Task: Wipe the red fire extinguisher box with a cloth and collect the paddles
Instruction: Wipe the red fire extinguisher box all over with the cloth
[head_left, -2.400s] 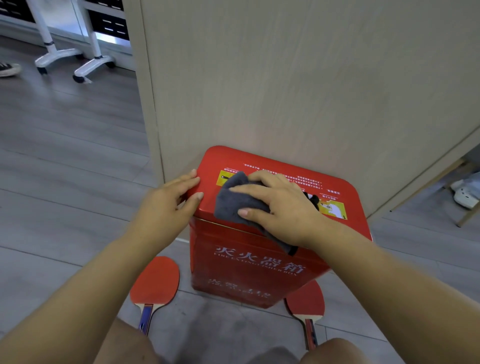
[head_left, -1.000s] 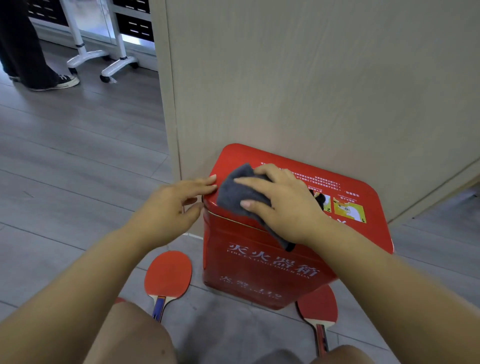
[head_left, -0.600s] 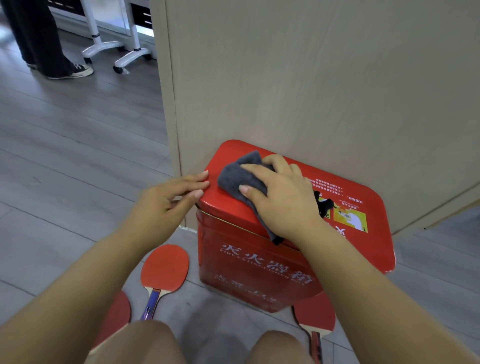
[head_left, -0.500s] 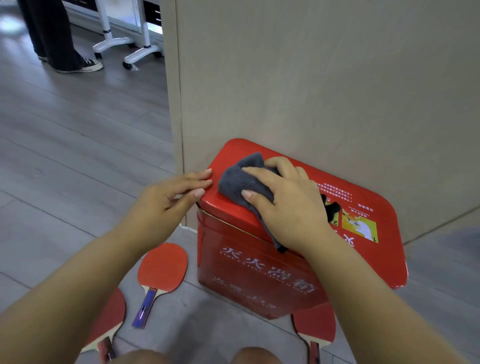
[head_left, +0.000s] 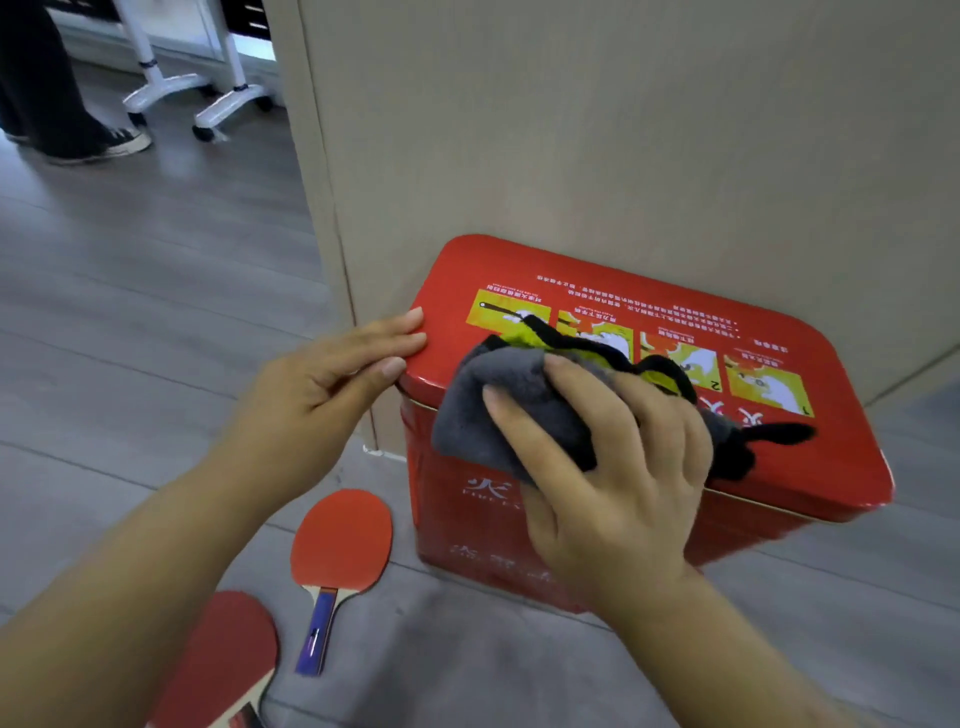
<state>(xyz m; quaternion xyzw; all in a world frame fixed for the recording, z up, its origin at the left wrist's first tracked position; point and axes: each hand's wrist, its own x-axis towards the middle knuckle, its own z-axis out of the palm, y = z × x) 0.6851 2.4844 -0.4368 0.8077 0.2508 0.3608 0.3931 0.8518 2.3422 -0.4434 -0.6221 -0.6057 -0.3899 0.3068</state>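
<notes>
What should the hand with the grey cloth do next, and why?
Probably slide the grey cloth sideways toward the right end of the red box lid. The right hand holds it near the lid's left front, the left hand touches the left corner, and the right end is uncovered.

Wall behind box (paddles on open floor)

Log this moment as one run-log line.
step: wiping | right hand: holds grey cloth on red box lid | left hand: fingers touch lid's left edge | paddles: two on floor, uncollected
</notes>
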